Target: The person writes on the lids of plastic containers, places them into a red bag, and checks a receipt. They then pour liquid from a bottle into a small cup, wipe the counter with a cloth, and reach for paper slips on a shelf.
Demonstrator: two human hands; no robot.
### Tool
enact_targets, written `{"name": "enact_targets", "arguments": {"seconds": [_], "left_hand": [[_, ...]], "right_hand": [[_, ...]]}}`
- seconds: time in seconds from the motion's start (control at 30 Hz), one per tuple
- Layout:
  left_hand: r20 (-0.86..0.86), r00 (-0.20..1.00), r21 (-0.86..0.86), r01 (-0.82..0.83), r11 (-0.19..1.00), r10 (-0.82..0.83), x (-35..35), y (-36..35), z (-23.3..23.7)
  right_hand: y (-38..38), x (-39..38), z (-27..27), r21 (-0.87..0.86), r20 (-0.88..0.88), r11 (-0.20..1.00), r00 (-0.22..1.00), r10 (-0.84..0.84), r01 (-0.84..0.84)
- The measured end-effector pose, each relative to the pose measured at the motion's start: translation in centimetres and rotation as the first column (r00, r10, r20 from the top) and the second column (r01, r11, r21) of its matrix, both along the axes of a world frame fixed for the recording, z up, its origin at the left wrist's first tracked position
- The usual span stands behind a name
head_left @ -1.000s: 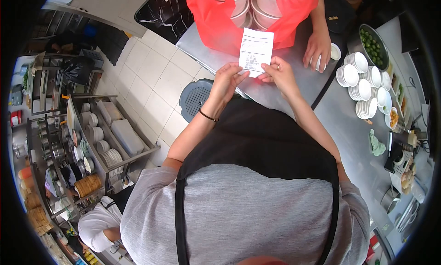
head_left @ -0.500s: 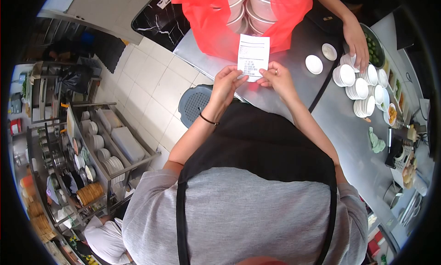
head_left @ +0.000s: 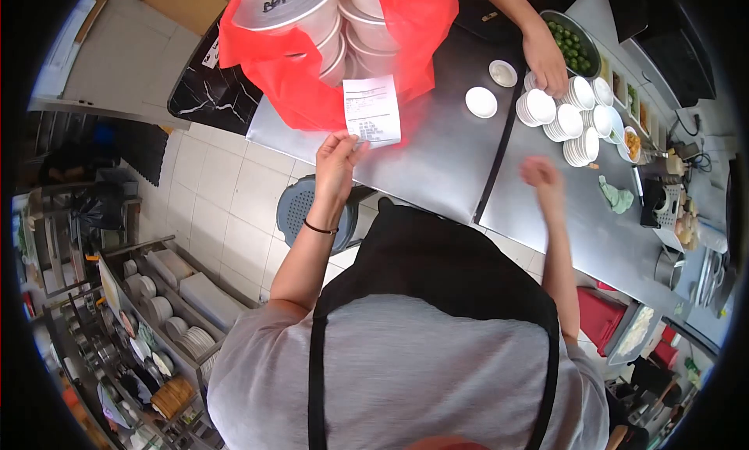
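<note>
Between the thumb and fingers of my left hand (head_left: 337, 163) is a printed paper receipt (head_left: 373, 110), pinched at its lower left corner. The receipt stands in front of a red plastic bag (head_left: 273, 83) that holds stacked white lidded tubs (head_left: 289, 9), one lid with black handwriting. My right hand (head_left: 544, 181) is off the receipt, over the steel table (head_left: 437, 157) near the white stacked cups. It is smeared by motion, so its fingers cannot be made out.
Another person's hand (head_left: 546, 64) touches the stacks of small white cups (head_left: 568, 120). Behind them stands a bowl of green limes (head_left: 573, 44). A green cloth (head_left: 616, 195) lies on the table at right. A grey stool (head_left: 300, 208) is at the table's edge; a dish rack (head_left: 183, 294) stands left.
My right hand has let go of the receipt and moved right over the table. My left hand still holds it. The view has shifted, bringing more of the tubs into sight.
</note>
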State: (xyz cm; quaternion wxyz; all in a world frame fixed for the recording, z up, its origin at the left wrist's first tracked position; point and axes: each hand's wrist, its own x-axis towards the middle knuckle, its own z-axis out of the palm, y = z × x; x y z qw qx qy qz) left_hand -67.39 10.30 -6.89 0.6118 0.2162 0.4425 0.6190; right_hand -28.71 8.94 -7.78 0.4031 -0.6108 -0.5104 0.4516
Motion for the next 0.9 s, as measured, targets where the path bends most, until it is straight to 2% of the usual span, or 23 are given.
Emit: {"name": "enact_targets", "arguments": {"seconds": [0.1,0.17,0.2,0.23,0.27,0.3,0.33,0.37,0.4,0.43,0.47,0.53,0.57,0.63,0.67,0.73,0.8,0.9], "left_hand": [[-0.028,0.996,0.011,-0.081,0.997,0.082,0.9,-0.3,0.9],[-0.05,0.991,0.068,-0.122,0.99,0.125,0.9,-0.8,-0.1],[-0.158,0.977,0.067,-0.134,0.989,0.144,0.8,-1.0,-0.8],[-0.286,0.938,0.172,-0.15,0.973,0.196,0.3,-1.2,-2.7],[-0.351,0.92,0.191,-0.111,0.975,0.174,0.7,-1.4,-2.5],[-0.842,0.515,0.23,0.078,0.97,0.158,-1.3,-1.1,-4.7],[-0.375,0.918,0.243,-0.036,0.969,0.129,-1.8,-0.8,-6.4],[-0.351,0.906,0.223,-0.164,0.961,0.236,-0.4,-0.6,-5.9],[-0.293,0.934,0.187,-0.154,0.97,0.205,-2.7,0.8,-7.7],[-0.27,0.924,0.203,-0.219,0.954,0.27,-3.1,1.7,-7.5],[-0.315,0.909,0.204,-0.214,0.955,0.271,-1.9,2.0,-6.7],[-0.327,0.918,0.167,-0.18,0.969,0.226,-7.0,4.6,-9.7],[-0.315,0.907,0.15,-0.243,0.958,0.28,-4.5,4.5,-7.9],[-0.291,0.897,0.103,-0.316,0.943,0.332,-2.6,4.5,-5.6],[-0.283,0.899,0.11,-0.317,0.942,0.335,-2.7,4.5,-5.2],[-0.276,0.901,0.031,-0.34,0.94,0.335,-3.2,4.8,-4.7],[-0.253,0.91,0.023,-0.334,0.942,0.328,-3.8,5.3,-5.0],[-0.326,0.889,-0.086,-0.366,0.927,0.321,-2.7,5.4,-3.2]], "right_hand": [[-3.2,10.0,0.4,0.019,0.064,0.952,0.95,-0.307,0.307],[-5.0,16.1,0.1,0.045,0.098,0.93,0.925,-0.367,0.365],[-6.8,19.6,0.6,0.078,0.149,0.896,0.884,-0.444,0.437],[-8.0,23.2,0.2,0.157,0.162,0.877,0.864,-0.477,0.455],[-9.2,26.7,0.3,0.227,0.19,0.846,0.829,-0.525,0.483],[-10.5,29.8,1.2,0.299,0.22,0.806,0.785,-0.579,0.511],[-11.5,32.0,2.9,0.366,0.232,0.755,0.733,-0.64,0.544],[-12.3,35.3,3.8,0.362,0.144,0.696,0.7,-0.699,0.62],[-13.0,38.3,5.1,0.363,0.136,0.638,0.639,-0.757,0.679],[-13.1,41.1,5.8,0.401,0.026,0.554,0.596,-0.803,0.729],[-13.8,44.5,7.1,0.441,0.069,0.476,0.5,-0.863,0.761],[-15.0,50.8,7.8,0.522,0.045,0.329,0.359,-0.932,0.787],[-15.4,53.6,7.7,0.52,0.045,0.32,0.348,-0.936,0.792],[-15.6,58.5,7.9,0.587,-0.004,0.159,0.2,-0.98,0.793],[-15.6,60.8,8.3,0.594,-0.012,0.154,0.2,-0.98,0.79],[-15.3,64.7,8.4,0.595,0.135,0.112,0.038,-0.99,0.796],[-14.9,67.4,8.6,0.597,0.156,0.109,0.019,-0.988,0.795],[-14.1,70.5,9.0,0.544,0.214,0.095,-0.029,-0.976,0.834]]}}
